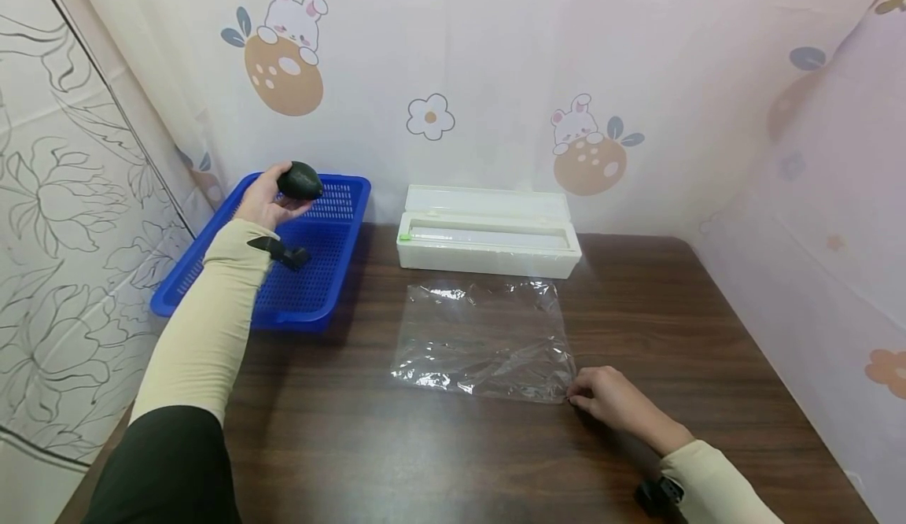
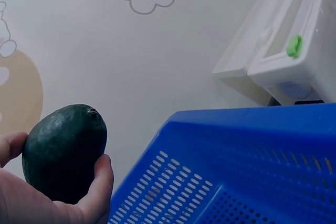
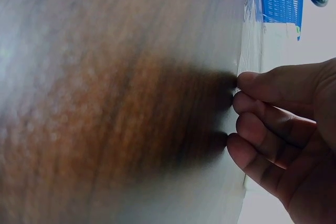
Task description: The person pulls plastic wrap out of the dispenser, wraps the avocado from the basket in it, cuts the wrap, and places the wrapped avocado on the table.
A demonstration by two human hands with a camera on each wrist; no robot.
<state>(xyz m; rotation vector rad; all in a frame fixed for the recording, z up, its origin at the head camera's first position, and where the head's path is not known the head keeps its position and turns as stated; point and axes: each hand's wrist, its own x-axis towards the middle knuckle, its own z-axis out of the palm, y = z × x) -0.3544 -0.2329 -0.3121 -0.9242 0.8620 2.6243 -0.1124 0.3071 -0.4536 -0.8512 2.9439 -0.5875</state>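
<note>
My left hand (image 1: 263, 204) holds a dark green avocado (image 1: 301, 182) above the far part of a blue plastic basket (image 1: 334, 252). In the left wrist view, thumb and fingers grip the avocado (image 2: 64, 153) from either side. A sheet of clear plastic wrap (image 1: 481, 339) lies spread on the table, slightly wrinkled and shiny. At its near right corner my right hand (image 1: 614, 400) pinches the edge between thumb and index finger. The right wrist view shows the fingertips of this hand (image 3: 283, 135) down at the tabletop.
Behind the wrap stands a white plastic wrap dispenser (image 1: 488, 263), its lid raised and a green slider (image 1: 404, 237) at its left end. The brown wooden table (image 1: 340, 437) meets a patterned curtain (image 1: 488, 60) at the back. More patterned cloth hangs on both sides.
</note>
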